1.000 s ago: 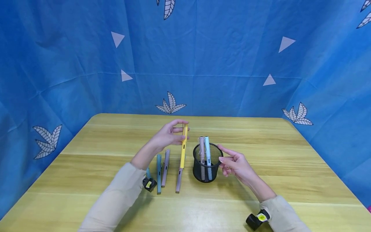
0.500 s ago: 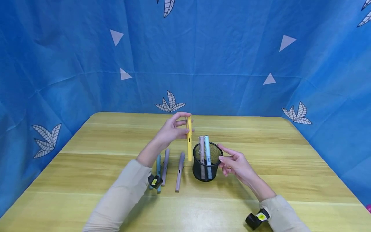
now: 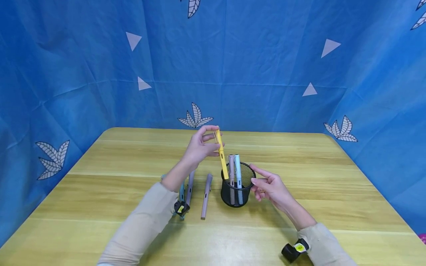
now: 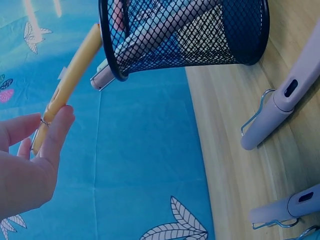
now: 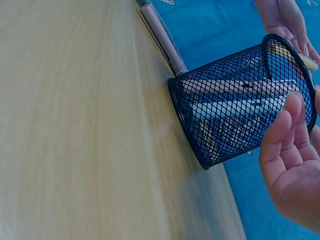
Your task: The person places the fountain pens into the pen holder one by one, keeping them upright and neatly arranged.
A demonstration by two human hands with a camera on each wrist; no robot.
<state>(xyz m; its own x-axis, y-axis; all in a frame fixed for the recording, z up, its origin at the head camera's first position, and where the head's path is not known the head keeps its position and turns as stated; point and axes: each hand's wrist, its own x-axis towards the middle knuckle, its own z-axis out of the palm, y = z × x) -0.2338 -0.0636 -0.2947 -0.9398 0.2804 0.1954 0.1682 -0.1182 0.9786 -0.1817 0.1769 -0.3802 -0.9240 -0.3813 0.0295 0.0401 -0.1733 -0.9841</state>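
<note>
In the head view, my left hand (image 3: 199,145) pinches a yellow capped pen (image 3: 223,161) near its clip end. The pen leans, its lower end at the left rim of a black mesh pen holder (image 3: 234,196). My right hand (image 3: 271,188) holds that holder by its right side, thumb and index finger at the rim. A mauve pen (image 3: 231,170) and a light blue pen (image 3: 237,170) stand inside the holder. In the left wrist view, the tip of the yellow pen (image 4: 75,70) meets the rim from outside; whether it has passed inside is unclear.
A mauve pen (image 3: 206,197) lies on the wooden table (image 3: 253,236) left of the holder. Farther left, another mauve pen (image 3: 190,186) and a teal pen (image 3: 181,192) lie partly hidden by my left arm. A blue patterned cloth (image 3: 253,55) hangs behind the table.
My left hand has lifted the yellow pen off the mauve pen and carried it right to the holder's rim, tilting its lower end rightward. The right hand has stayed at the holder.
</note>
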